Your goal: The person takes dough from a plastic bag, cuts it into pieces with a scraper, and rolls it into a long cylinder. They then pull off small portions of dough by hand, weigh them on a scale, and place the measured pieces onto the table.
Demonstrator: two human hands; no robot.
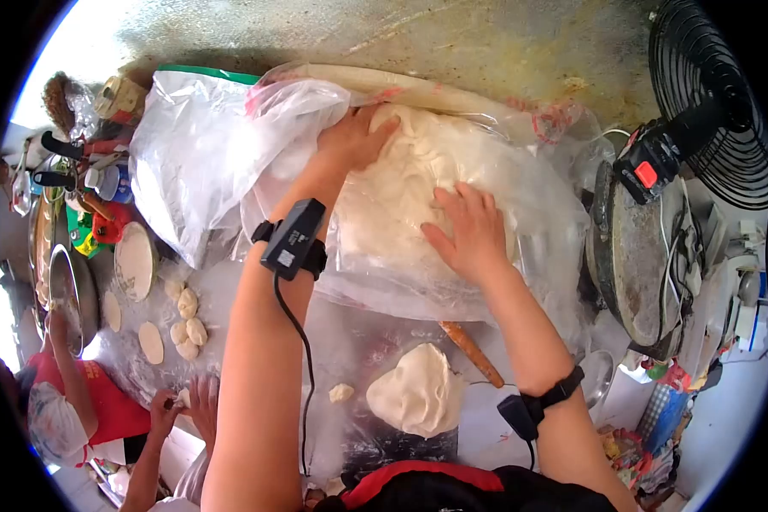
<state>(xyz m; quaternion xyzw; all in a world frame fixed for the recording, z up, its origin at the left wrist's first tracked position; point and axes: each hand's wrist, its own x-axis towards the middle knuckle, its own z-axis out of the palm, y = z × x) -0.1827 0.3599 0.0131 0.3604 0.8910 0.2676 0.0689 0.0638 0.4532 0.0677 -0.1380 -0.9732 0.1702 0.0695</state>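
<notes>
A wide slab of pale dough (pixel 410 188) lies on a clear plastic sheet (pixel 538 213). At the slab's upper left edge rests my left hand (pixel 350 141), thumb stretched out over the dough; its fingertips are partly hidden beside the plastic. My right hand (pixel 469 229) is on the dough's right part with its fingers spread. Neither hand visibly grasps anything. Closer to my body sit a smaller dough lump (pixel 416 391) and a little dough piece (pixel 341 392). A brown rolling pin (pixel 472 353) lies partly under the plastic.
Several small dough balls (pixel 188 328) and flat dough rounds (pixel 151 342) lie at left, near another person's hands (pixel 198 405). A metal bowl (pixel 75 299) stands beyond them. On the right are a black fan (pixel 712 102) and a large round pan (pixel 636 256). A wall (pixel 503 43) borders the far side.
</notes>
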